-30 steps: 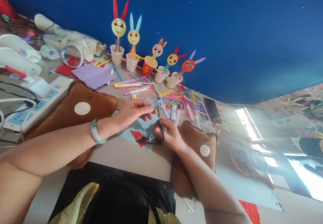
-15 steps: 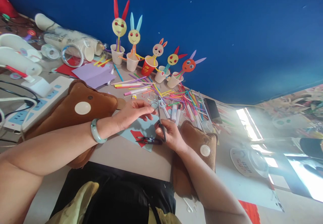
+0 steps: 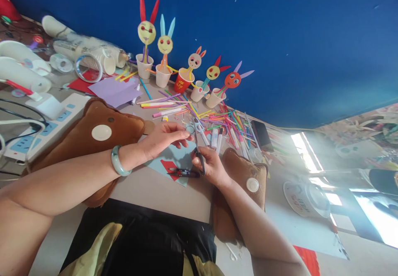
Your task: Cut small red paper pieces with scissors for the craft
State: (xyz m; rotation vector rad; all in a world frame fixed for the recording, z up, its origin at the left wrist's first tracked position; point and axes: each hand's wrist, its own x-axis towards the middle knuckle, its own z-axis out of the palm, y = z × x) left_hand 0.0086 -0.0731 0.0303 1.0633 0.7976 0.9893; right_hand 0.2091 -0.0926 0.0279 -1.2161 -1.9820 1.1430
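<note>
My left hand [image 3: 164,140], with a jade bangle at its wrist, pinches a small light-blue paper round [image 3: 190,130] between thumb and finger. My right hand [image 3: 210,164] is closed on the dark handles of a pair of scissors [image 3: 201,159], whose blades point up beside the paper round. The blades' exact spread is hard to make out. Below the hands lies a light-blue sheet of paper [image 3: 161,164]. A red paper scrap [image 3: 168,167] rests on it, with dark pens [image 3: 185,172] across the scrap.
Paper cups bearing rabbit-faced figures [image 3: 166,45] stand along the blue wall. Coloured sticks and markers [image 3: 169,112] are strewn before them. Brown plush cushions [image 3: 120,122] flank my arms. A power strip [image 3: 46,126], purple paper [image 3: 113,91] and tape roll [image 3: 88,68] are at left; a phone [image 3: 262,136] at right.
Almost nothing differs. Both hands keep their places with the paper round and the scissors; the view has shifted very slightly.
</note>
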